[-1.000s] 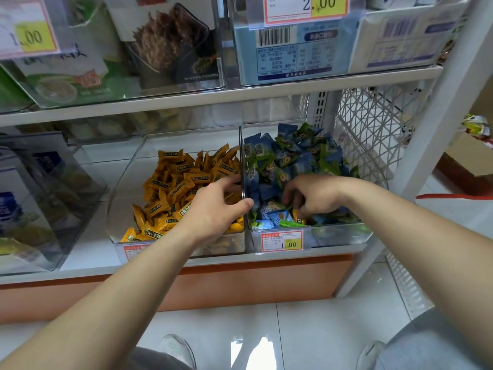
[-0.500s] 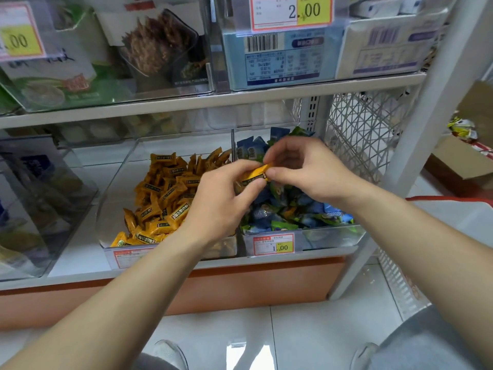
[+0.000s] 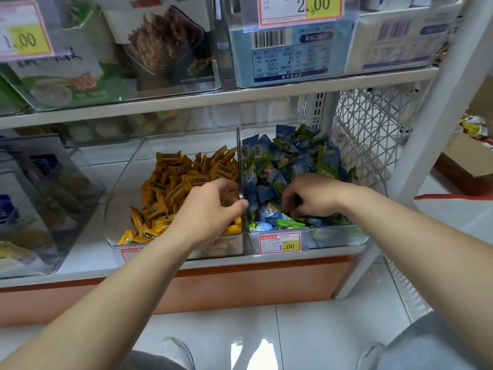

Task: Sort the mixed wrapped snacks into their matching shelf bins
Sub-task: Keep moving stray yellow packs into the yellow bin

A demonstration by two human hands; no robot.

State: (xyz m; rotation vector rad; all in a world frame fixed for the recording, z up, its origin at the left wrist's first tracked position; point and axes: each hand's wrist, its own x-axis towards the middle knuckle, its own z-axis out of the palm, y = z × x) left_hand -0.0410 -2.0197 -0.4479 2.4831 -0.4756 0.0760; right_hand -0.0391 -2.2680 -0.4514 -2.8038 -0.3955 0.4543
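Two clear bins stand side by side on the lower shelf. The left bin holds yellow wrapped snacks. The right bin holds blue and green wrapped snacks. My left hand hovers over the right side of the yellow pile, its thumb against the divider and its fingers spread, with no snack visible in it. In the front of the right bin, my right hand has its fingers curled down among the blue and green snacks. Whatever those fingers touch is hidden.
A white shelf board runs just above the bins, carrying boxed goods and price tags. More clear bins stand to the left. A white wire mesh panel and a shelf post close off the right side. Tiled floor lies below.
Half a second ago both hands were raised together, pinching one yellow snack between them. Now both have dropped, left over the yellow bin, right into the blue-green bin, and that snack is no longer seen.
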